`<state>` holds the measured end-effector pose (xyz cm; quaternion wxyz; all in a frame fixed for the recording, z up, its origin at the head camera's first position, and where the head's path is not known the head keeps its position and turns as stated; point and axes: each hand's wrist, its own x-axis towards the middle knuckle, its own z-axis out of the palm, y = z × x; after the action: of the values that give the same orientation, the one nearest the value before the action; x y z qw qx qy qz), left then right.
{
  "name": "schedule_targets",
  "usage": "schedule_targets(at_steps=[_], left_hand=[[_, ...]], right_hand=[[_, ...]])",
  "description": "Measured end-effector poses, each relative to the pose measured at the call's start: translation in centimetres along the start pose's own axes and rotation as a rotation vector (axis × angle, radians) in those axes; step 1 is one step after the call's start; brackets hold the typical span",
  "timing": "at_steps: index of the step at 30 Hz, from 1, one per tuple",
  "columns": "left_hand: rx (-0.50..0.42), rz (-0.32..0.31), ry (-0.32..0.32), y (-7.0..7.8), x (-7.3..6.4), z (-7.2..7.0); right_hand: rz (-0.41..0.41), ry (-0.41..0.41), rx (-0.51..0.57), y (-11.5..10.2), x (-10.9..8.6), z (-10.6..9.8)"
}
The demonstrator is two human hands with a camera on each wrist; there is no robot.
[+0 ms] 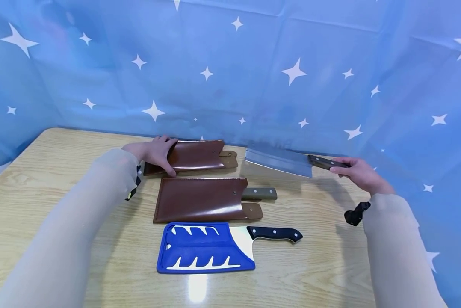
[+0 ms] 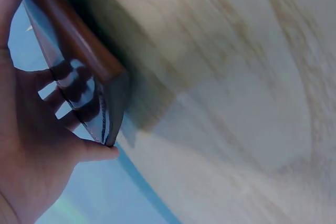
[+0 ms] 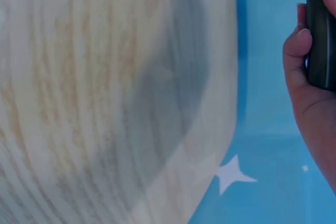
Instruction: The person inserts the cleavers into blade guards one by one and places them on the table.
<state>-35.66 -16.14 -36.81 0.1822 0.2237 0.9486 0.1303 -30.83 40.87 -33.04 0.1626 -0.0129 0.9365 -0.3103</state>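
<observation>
At the back of the table, my left hand (image 1: 159,152) spans the closed end of a brown leather knife sheath (image 1: 197,155), thumb at its near edge and fingers toward the far one. The left wrist view shows that glossy sheath (image 2: 79,40) between the thumb and fingers of the hand (image 2: 42,145). My right hand (image 1: 359,173) grips the dark wooden handle of a cleaver (image 1: 278,159), its broad blade pointing left toward the sheath's open end. Only the handle's end (image 3: 321,51) shows in the right wrist view, held in the hand (image 3: 315,103).
In front of the back sheath lies a second brown sheath (image 1: 199,199) with a knife handle (image 1: 259,193) sticking out. Nearer still is a black-handled cleaver (image 1: 274,233) in a blue plastic guard (image 1: 199,248). A blue starry cloth (image 1: 215,42) hangs behind the wooden table (image 1: 311,273).
</observation>
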Motion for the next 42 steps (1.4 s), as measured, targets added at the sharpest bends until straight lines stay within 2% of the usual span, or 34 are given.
schedule_targets(at_steps=[5, 12, 20, 33, 42], left_hand=[[-0.041, 0.039, 0.047, 0.9, -0.8, -0.9], [-0.034, 0.085, 0.065, 2.1, -1.7, -1.4], [-0.030, 0.111, 0.083, 2.6, -1.8, -1.3], [-0.008, 0.105, 0.102, 3.0, -2.3, -1.4], [0.039, 0.151, 0.103, 4.1, -1.9, -1.1]], right_hand=[[-0.023, 0.009, -0.036, -1.6, -0.3, -0.4], [-0.054, -0.003, -0.026, -3.1, -0.7, -0.2], [-0.072, -0.004, -0.011, -3.4, -0.1, 0.5], [-0.094, -0.015, -0.003, -4.0, 0.1, 1.2], [-0.087, -0.002, 0.003, -4.8, 0.3, 1.7]])
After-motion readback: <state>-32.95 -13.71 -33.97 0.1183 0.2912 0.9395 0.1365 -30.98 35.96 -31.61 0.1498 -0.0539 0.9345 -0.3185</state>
